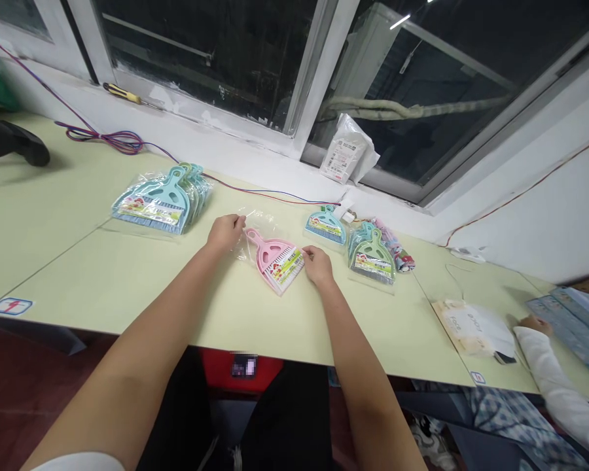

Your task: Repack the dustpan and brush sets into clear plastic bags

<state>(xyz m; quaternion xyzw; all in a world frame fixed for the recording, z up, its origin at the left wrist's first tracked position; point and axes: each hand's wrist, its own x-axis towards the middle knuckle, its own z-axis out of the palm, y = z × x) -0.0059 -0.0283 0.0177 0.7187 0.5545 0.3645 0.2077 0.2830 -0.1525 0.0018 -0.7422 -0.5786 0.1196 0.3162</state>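
Observation:
A pink dustpan with a white-bristled brush (pixel 275 261) lies tilted on the table in front of me, a printed label across it. My left hand (pixel 226 233) pinches the edge of a clear plastic bag (pixel 261 219) by the dustpan's handle. The bag's full outline is hard to make out. On the other side, my right hand (pixel 318 264) has its fingers closed at the label-side corner of the pink set; whether they grip the dustpan or the film around it is hidden.
Bagged blue and green dustpan sets (pixel 160 199) stand left, more sets (pixel 373 256) right, and one blue set (pixel 326 226) behind. Cables (pixel 103 139) run along the wall. A screwdriver (pixel 122 93) rests on the sill. Far right, another person's hand (pixel 536 324) lies near a tissue pack (pixel 476 327).

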